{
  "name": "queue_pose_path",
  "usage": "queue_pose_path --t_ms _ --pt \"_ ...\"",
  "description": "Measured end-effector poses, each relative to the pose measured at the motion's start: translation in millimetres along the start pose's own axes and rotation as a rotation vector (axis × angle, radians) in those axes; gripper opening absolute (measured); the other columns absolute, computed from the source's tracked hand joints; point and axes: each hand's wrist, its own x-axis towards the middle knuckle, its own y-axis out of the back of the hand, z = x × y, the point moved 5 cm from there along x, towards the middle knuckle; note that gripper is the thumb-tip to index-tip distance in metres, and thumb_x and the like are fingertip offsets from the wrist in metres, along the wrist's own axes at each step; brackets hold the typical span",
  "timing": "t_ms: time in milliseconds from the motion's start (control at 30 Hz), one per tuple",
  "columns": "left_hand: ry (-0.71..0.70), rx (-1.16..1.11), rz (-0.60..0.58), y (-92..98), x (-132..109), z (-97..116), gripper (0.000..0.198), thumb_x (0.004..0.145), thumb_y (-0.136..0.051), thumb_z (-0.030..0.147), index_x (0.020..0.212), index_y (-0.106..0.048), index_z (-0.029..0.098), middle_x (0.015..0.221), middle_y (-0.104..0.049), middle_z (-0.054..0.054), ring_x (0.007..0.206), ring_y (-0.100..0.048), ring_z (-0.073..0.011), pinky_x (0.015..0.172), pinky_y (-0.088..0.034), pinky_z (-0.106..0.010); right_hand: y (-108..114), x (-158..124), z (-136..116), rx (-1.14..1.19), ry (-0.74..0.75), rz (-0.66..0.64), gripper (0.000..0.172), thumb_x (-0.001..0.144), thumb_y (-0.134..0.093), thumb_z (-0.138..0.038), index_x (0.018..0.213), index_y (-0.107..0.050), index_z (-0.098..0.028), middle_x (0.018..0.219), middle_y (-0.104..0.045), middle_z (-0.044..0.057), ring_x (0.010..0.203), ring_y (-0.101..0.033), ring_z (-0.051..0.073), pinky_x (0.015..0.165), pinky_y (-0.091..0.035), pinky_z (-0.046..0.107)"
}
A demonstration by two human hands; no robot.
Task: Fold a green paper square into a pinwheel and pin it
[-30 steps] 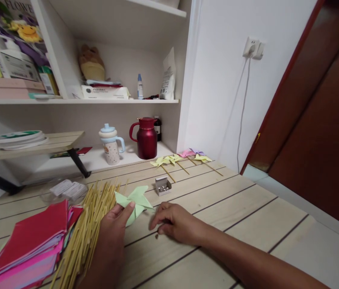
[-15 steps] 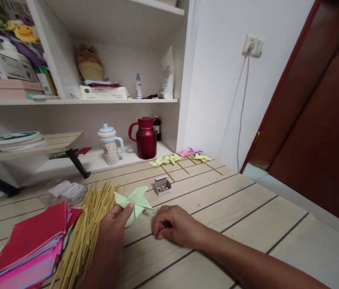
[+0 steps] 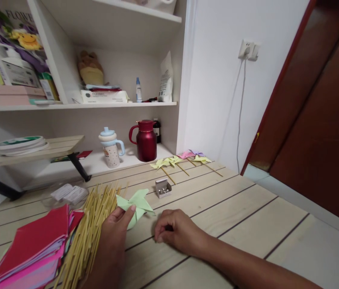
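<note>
A pale green paper pinwheel head (image 3: 141, 200) is pinched between the thumb and fingers of my left hand (image 3: 115, 226), its folded blades spread out. Just right of it, my right hand (image 3: 172, 230) rests low over the table with fingers curled and thumb pressed in. Whatever those fingertips may hold is too small or hidden to make out. A small open box (image 3: 163, 188) with shiny metal pieces, seemingly pushpins, stands beyond my right hand. Thin wooden sticks (image 3: 97, 216) lie in a thick bundle left of and partly behind my left hand.
Stacked coloured paper (image 3: 39, 233) lies at the left, near a clear plastic container (image 3: 67, 192). Finished pinwheels on sticks (image 3: 173, 161) lie along the back edge. Behind, the shelf holds a red jug (image 3: 146, 142) and a blue-lidded cup (image 3: 111, 150). A small raised stand (image 3: 57, 146) bears plates.
The view has tilted up slightly, so everything sits a little lower in the picture. Both hands keep nearly the same pose; the green pinwheel head stays in my left hand.
</note>
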Motion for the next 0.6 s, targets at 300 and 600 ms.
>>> queue_pose_path --t_ms 300,600 --pt "-0.038 0.024 0.046 3.6 1 -2 0.038 0.056 -0.082 0.035 0.086 -0.074 0.014 0.082 -0.076 -0.007 0.08 -0.069 -0.0232 0.072 -0.049 -0.031 33 13 -47 0.242 0.04 0.244 0.009 0.074 -0.069 -0.012 0.071 -0.074 -0.02 0.071 -0.063 -0.001 0.072 -0.055 0.015 0.069 -0.042 0.025" --pt "-0.094 0.063 0.123 7.7 4 5 0.039 0.046 -0.085 0.039 0.074 -0.072 0.015 0.067 -0.073 -0.003 0.071 -0.066 -0.0209 0.069 -0.048 -0.029 17 32 -49 0.375 0.121 0.373 0.005 0.073 -0.075 -0.017 0.073 -0.075 -0.023 0.106 -0.053 0.004 0.111 -0.051 0.022 0.101 -0.037 0.034"
